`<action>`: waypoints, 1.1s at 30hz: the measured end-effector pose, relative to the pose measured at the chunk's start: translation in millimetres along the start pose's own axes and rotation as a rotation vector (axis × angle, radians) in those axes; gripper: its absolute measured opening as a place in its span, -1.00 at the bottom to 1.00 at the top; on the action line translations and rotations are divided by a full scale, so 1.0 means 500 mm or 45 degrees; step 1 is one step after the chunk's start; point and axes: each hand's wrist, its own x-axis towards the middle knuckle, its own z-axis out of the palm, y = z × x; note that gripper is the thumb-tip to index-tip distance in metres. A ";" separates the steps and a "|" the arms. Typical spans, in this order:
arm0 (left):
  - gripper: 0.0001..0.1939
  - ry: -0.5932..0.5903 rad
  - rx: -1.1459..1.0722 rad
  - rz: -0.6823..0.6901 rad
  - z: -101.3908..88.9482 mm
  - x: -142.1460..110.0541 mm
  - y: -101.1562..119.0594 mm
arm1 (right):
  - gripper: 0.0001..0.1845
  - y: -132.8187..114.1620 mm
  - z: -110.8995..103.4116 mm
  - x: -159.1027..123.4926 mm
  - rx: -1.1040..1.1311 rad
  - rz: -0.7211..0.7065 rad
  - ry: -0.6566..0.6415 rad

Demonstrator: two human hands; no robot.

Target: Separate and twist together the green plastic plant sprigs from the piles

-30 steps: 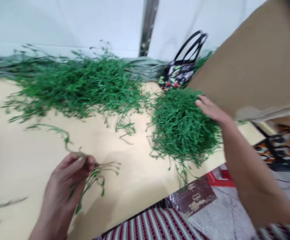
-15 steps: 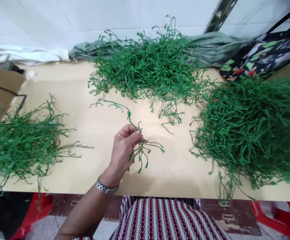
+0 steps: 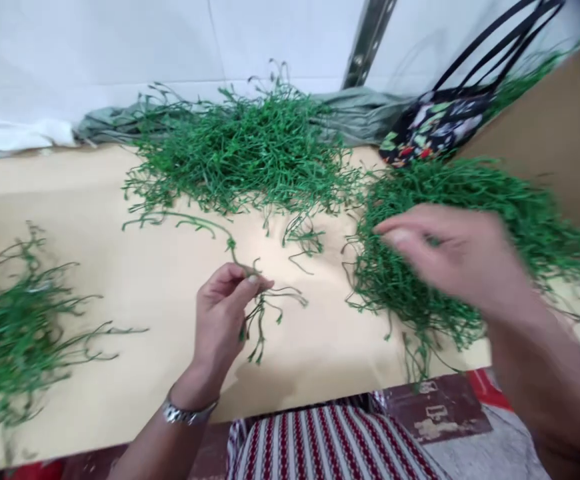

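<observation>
My left hand (image 3: pixel 225 313) pinches a thin green plant sprig (image 3: pixel 203 223) between thumb and fingers above the table. One long branched stem of it reaches out to the upper left, and short forked ends hang below the fingers. My right hand (image 3: pixel 450 250) is over the right-hand heap of green sprigs (image 3: pixel 420 293), blurred by motion. Its thumb and forefinger tips are together; whatever may be between them is too small or smeared to make out.
Another heap of sprigs (image 3: pixel 250 153) lies at the back against a grey-green cloth (image 3: pixel 365 113), and one more heap (image 3: pixel 10 333) is at the left. A cardboard box (image 3: pixel 545 133) and a floral bag (image 3: pixel 435 127) stand at the back right. The pale tabletop (image 3: pixel 145 393) ends near my lap.
My right hand has come into view from the right, over the right heap. My left hand still pinches its sprig. The view has swung to the right.
</observation>
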 end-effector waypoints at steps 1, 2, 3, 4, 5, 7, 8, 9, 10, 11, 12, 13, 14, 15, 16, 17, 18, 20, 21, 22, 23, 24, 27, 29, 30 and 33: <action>-0.86 -0.009 -0.009 0.010 0.005 -0.001 -0.004 | -0.83 -0.037 0.055 0.002 0.132 -0.082 -0.223; -0.86 -0.017 -0.019 0.014 0.009 -0.002 -0.009 | -0.80 -0.068 0.104 0.003 0.202 -0.125 -0.364; -0.87 -0.024 -0.032 0.016 0.013 -0.003 -0.013 | -0.78 -0.092 0.146 0.004 0.240 -0.144 -0.475; -0.87 -0.035 -0.047 0.016 0.015 -0.004 -0.016 | -0.75 -0.107 0.180 0.003 0.264 -0.151 -0.543; -0.87 -0.045 -0.064 0.018 0.018 -0.005 -0.019 | -0.75 -0.114 0.206 0.002 0.270 -0.138 -0.598; -0.90 -0.070 -0.096 0.021 0.020 -0.007 -0.024 | -0.78 -0.114 0.239 -0.001 0.292 -0.092 -0.692; -0.90 -0.083 -0.108 0.022 0.019 -0.007 -0.026 | -0.80 -0.110 0.247 -0.004 0.317 -0.064 -0.740; -0.91 -0.100 -0.113 0.014 0.017 -0.007 -0.027 | -0.81 -0.105 0.252 -0.007 0.358 -0.035 -0.779; -0.92 -0.124 -0.109 -0.001 0.014 -0.005 -0.028 | -0.81 -0.101 0.254 -0.010 0.411 -0.006 -0.807; -0.92 -0.153 -0.094 -0.020 0.009 -0.004 -0.029 | -0.80 -0.097 0.255 -0.013 0.477 0.024 -0.833; -0.91 -0.187 -0.064 -0.042 0.003 -0.002 -0.029 | -0.80 -0.094 0.256 -0.016 0.552 0.060 -0.863; -0.88 -0.223 -0.022 -0.064 -0.005 0.000 -0.029 | -0.80 -0.092 0.256 -0.018 0.635 0.099 -0.897; -0.86 -0.259 0.028 -0.082 -0.012 0.001 -0.030 | -0.81 -0.092 0.257 -0.019 0.717 0.138 -0.931; -0.85 -0.290 0.081 -0.095 -0.020 0.000 -0.030 | -0.81 -0.092 0.257 -0.020 0.792 0.175 -0.955; -0.85 -0.315 0.135 -0.107 -0.027 -0.001 -0.030 | -0.81 -0.092 0.257 -0.020 0.862 0.207 -0.970; -0.86 -0.336 0.184 -0.121 -0.033 -0.003 -0.030 | -0.81 -0.094 0.257 -0.019 0.923 0.230 -0.978; -0.87 -0.350 0.223 -0.129 -0.038 -0.006 -0.031 | -0.81 -0.096 0.256 -0.019 0.962 0.247 -0.982; -0.87 -0.363 0.267 -0.135 -0.046 -0.012 -0.033 | -0.82 -0.099 0.254 -0.017 0.954 0.260 -0.995; -0.89 -0.364 0.288 -0.133 -0.049 -0.015 -0.035 | -0.82 -0.101 0.252 -0.015 0.915 0.247 -1.011; -0.91 -0.365 0.321 -0.123 -0.051 -0.017 -0.036 | -0.83 -0.102 0.250 -0.014 0.865 0.220 -1.031; -0.94 -0.364 0.369 -0.106 -0.053 -0.018 -0.038 | -0.84 -0.103 0.249 -0.013 0.814 0.192 -1.047; -0.95 -0.359 0.430 -0.083 -0.056 -0.019 -0.039 | -0.85 -0.103 0.248 -0.013 0.777 0.174 -1.056; -0.92 -0.326 0.563 -0.024 -0.065 -0.020 -0.042 | -0.87 -0.104 0.247 -0.012 0.787 0.248 -1.067; -0.92 -0.315 0.564 -0.025 -0.069 -0.021 -0.042 | -0.84 -0.105 0.248 -0.014 0.816 0.346 -1.047; -0.92 -0.320 0.555 -0.033 -0.071 -0.022 -0.041 | -0.83 -0.106 0.249 -0.015 0.824 0.371 -1.034; -0.91 -0.349 0.513 -0.059 -0.075 -0.024 -0.037 | -0.80 -0.104 0.253 -0.020 0.830 0.350 -1.011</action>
